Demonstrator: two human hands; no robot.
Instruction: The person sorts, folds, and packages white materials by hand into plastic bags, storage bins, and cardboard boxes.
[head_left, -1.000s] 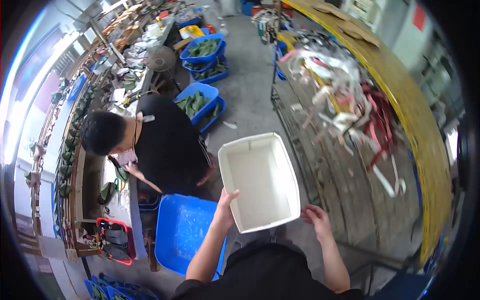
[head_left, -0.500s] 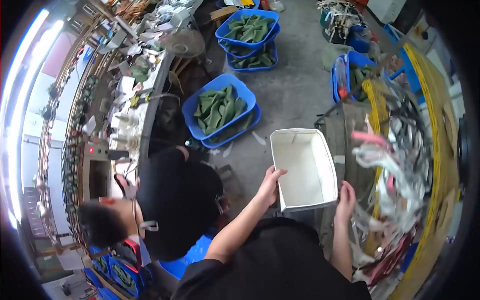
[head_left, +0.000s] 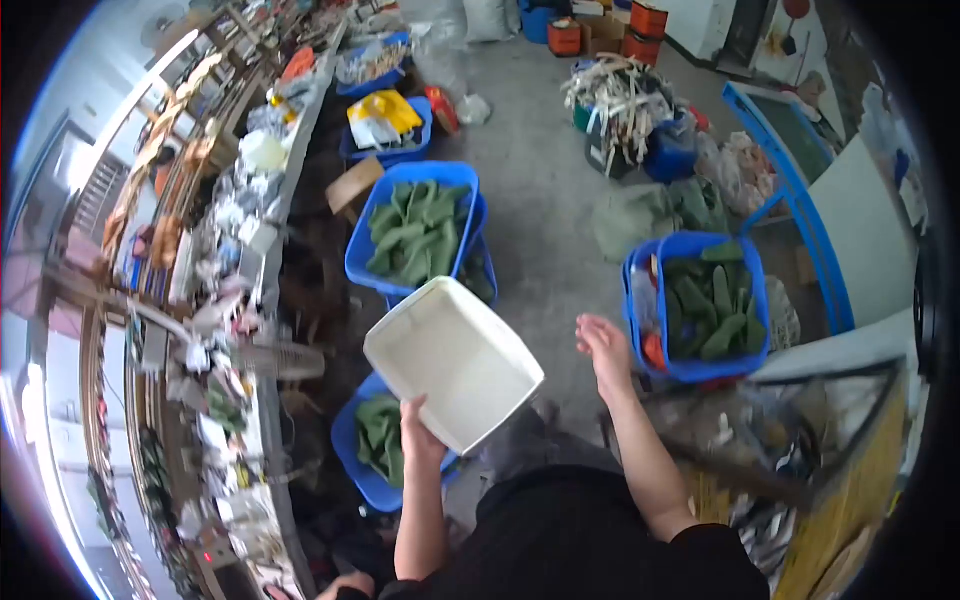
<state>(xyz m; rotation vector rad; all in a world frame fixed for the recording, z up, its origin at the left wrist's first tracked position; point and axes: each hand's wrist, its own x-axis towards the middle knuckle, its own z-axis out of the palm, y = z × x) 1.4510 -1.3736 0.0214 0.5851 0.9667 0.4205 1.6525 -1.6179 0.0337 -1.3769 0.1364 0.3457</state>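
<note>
My left hand [head_left: 420, 432] grips the near edge of a white open-topped box [head_left: 460, 365], its thumb over the rim. The box is tilted, and its bare pale inside faces me. My right hand [head_left: 603, 350] is held apart from the box, fingers stretched out, with nothing in it. Just right of that hand stands a blue basket [head_left: 640, 290] with green fabric pieces [head_left: 715, 310] inside. Beyond the box, stacked blue baskets [head_left: 360, 260] hold more green pieces [head_left: 415, 235]. Another blue basket [head_left: 350, 455] is partly hidden below the box.
A cluttered workbench [head_left: 265, 290] with a fan [head_left: 285, 360] runs along the left. Grey floor [head_left: 540, 190] stretches ahead between the baskets. A bin heaped with pale strips [head_left: 625, 105] and a blue-framed panel [head_left: 790, 190] are at the right. Part of another person's hand [head_left: 348, 585] shows at the bottom.
I have moved forward past the seated person, and the baskets ahead are nearer. The box has swung to the left in my left hand. My right hand has moved away from the box.
</note>
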